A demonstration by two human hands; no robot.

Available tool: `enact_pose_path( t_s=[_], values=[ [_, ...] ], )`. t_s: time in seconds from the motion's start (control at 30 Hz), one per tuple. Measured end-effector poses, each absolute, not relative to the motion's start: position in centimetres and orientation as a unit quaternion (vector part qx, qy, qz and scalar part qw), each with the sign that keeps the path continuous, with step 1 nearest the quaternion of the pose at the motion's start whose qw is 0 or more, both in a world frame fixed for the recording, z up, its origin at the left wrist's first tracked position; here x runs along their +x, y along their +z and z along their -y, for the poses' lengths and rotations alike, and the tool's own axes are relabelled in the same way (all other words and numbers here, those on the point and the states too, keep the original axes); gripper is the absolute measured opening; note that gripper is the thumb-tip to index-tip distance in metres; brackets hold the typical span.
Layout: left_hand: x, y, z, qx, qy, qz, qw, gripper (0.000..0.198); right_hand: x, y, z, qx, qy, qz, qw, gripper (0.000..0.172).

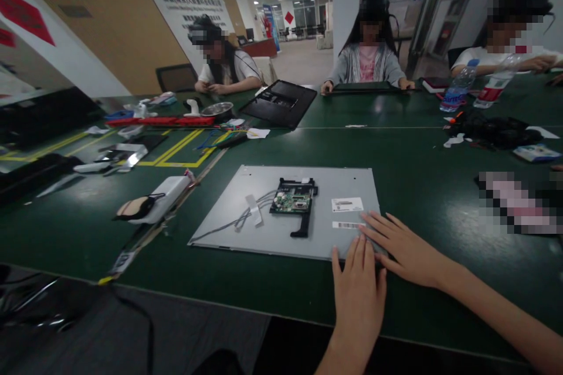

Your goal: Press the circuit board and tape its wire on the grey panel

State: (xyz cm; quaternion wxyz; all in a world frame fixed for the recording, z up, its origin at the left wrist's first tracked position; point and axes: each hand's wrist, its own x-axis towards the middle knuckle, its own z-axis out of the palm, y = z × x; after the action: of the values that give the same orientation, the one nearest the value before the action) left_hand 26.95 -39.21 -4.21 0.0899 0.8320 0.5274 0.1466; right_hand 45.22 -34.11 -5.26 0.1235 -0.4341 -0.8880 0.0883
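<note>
A grey metal-backed display panel (233, 205) lies flat on the green table in front of me. On its back sit a green circuit board (290, 201) in a black plastic bracket (304, 224) and grey cables (224, 225) held down with clear tape (254, 210). Two white labels (346, 205) are stuck near its right side. My left hand (359, 281) rests on the panel's near right corner, palm down with fingers stretched out. Beside it my right hand (404, 249) lies over the right edge, fingers spread, fingertips by the lower label. Neither hand grasps anything.
A white power strip (165, 199) lies left of the panel. Farther back are a black plastic cover (281, 102), a metal dish (217, 109) and loose wires. Plastic bottles (460, 87) and a black bundle (492, 129) stand at right. Several people sit across the table (316, 149).
</note>
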Motion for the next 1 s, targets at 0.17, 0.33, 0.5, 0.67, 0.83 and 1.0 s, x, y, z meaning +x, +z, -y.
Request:
enact_pose_path(
  t_s=[0.17, 0.33, 0.5, 0.67, 0.83, 1.0],
  values=[
    [25.1, -4.0, 38.5, 0.817, 0.152, -0.55, 0.078, 0.045, 43.7, -4.7, 32.4, -0.394, 0.116, 0.906, 0.1, 0.063],
    [23.3, -3.6, 37.6, 0.809, 0.14, -0.564, 0.083, 0.046, 42.2, -4.5, 31.1, -0.373, 0.133, 0.912, 0.105, 0.067],
    [21.4, -3.7, 36.8, 0.805, 0.132, -0.573, 0.079, 0.049, 40.1, -4.3, 30.0, -0.369, 0.151, 0.914, 0.082, 0.071],
    [19.3, -3.1, 36.2, 0.814, 0.119, -0.56, 0.102, 0.046, 38.3, -4.2, 29.5, -0.37, 0.156, 0.912, 0.076, 0.073],
    [16.3, -1.6, 32.7, 0.806, 0.155, -0.571, 0.032, 0.041, 37.7, -4.3, 29.6, -0.379, 0.171, 0.906, 0.079, 0.074],
    [12.5, -1.6, 27.0, 0.742, 0.088, -0.659, -0.086, 0.053, 37.8, -4.2, 29.6, -0.388, 0.198, 0.897, 0.068, 0.077]
  ],
)
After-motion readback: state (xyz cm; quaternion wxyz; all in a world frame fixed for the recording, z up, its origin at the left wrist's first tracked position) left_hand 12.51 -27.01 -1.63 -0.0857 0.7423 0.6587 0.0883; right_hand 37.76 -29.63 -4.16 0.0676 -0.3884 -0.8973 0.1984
